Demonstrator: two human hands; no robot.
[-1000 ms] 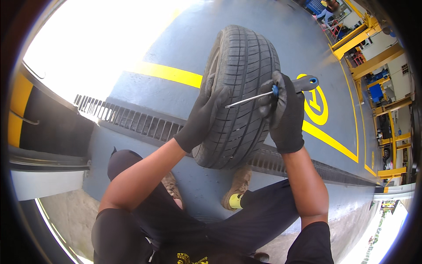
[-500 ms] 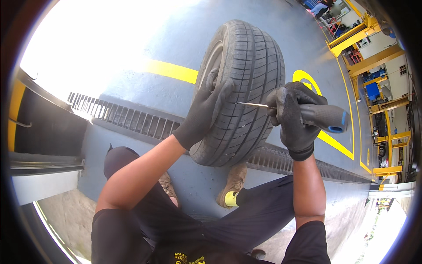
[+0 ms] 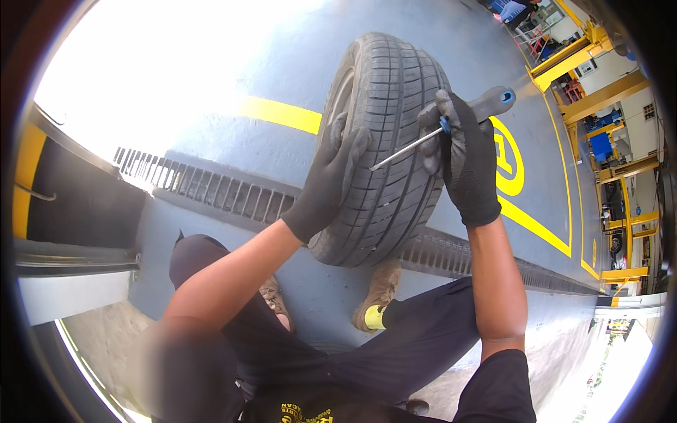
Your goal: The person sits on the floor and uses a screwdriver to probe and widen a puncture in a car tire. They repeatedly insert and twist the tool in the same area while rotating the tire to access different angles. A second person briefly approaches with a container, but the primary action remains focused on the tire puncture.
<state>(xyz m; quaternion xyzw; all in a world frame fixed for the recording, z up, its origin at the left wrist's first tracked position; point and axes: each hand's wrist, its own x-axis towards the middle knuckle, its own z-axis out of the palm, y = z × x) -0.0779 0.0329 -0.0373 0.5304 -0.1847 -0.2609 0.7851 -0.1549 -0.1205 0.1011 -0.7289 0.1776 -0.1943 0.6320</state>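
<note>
A black car tyre (image 3: pixel 405 84), mounted on a wheel, stands upright on its tread between my feet, its tread turned toward me. My left hand (image 3: pixel 326 176), in a black glove, grips the tyre's left shoulder, with the thumb side near the rim. In my gloved right hand (image 3: pixel 469 166) is a flat-bladed screwdriver (image 3: pixel 493 103) with a grey handle and blue details. Its handle points up and to the right. The thin metal shaft slants down to the left, and its tip lies at the tread, just right of my left hand. Whether the tip is in a groove I cannot tell.
A dark drain grate (image 3: pixel 204 189) crosses the blue-grey floor beneath the tyre. Yellow markings (image 3: pixel 281 114) run behind the wheel. My boots (image 3: pixel 376 296) flank it on the near side. Yellow lift posts (image 3: pixel 571 63) and another person (image 3: pixel 518 10) are at the far right.
My right hand has moved up and turned, swinging the screwdriver's handle from pointing right to pointing up right. The tip has shifted slightly left and down on the tread. The left hand keeps its hold.
</note>
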